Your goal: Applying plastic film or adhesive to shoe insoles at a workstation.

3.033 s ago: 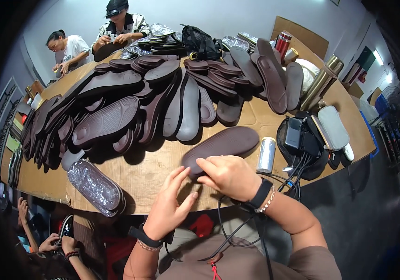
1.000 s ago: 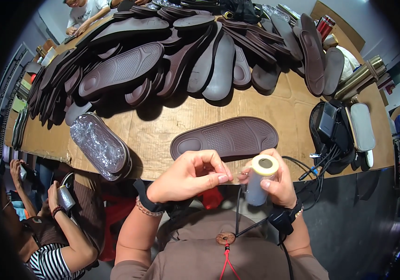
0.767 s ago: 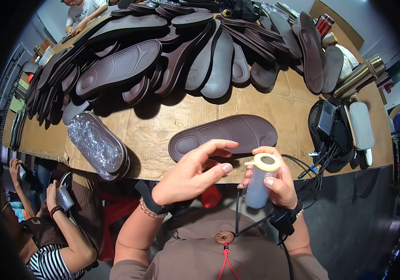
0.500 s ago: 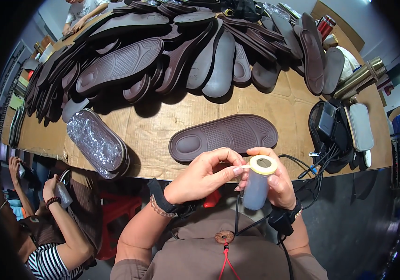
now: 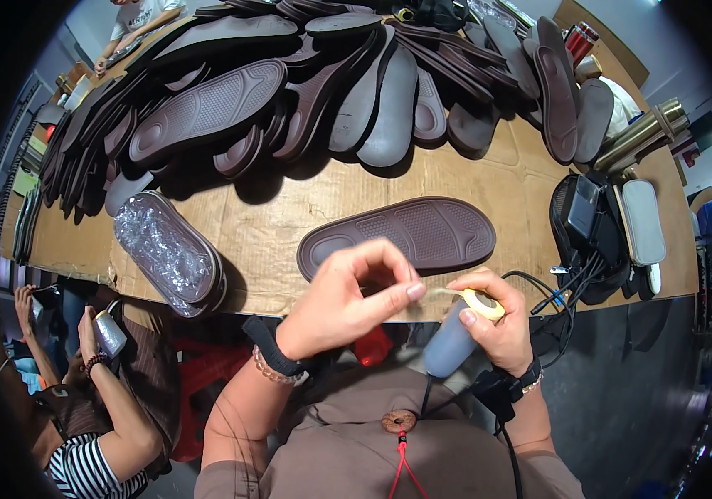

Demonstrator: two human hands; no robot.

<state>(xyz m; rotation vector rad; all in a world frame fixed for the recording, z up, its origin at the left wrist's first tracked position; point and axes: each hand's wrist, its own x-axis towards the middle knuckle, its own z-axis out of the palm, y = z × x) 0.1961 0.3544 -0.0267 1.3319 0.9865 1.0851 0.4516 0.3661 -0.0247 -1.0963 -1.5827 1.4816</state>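
Observation:
My right hand (image 5: 501, 320) is wrapped round a bluish, see-through cylinder (image 5: 447, 343) with a pale yellow ring (image 5: 484, 304) at its top, held tilted just off the table's front edge. From the ring a thin pale strip (image 5: 439, 292) stretches to my left hand (image 5: 360, 291), whose thumb and forefinger pinch its end. Whether the ring is a tape roll I cannot tell. Beyond my hands a brown shoe sole (image 5: 406, 233) lies with its patterned face up, partly hidden by my left hand.
Brown and grey soles (image 5: 389, 108) are heaped across the back of the cardboard-covered table (image 5: 264, 224). At left lies a plastic-wrapped stack of soles (image 5: 169, 258). A black pouch with cables (image 5: 588, 233) and a metal cylinder (image 5: 643, 137) stand at right. Co-workers sit at lower left and far left.
My left hand has moved left, away from the ring, drawing the pale strip out. The cylinder has tilted in my right hand, its ring end leaning to the right.

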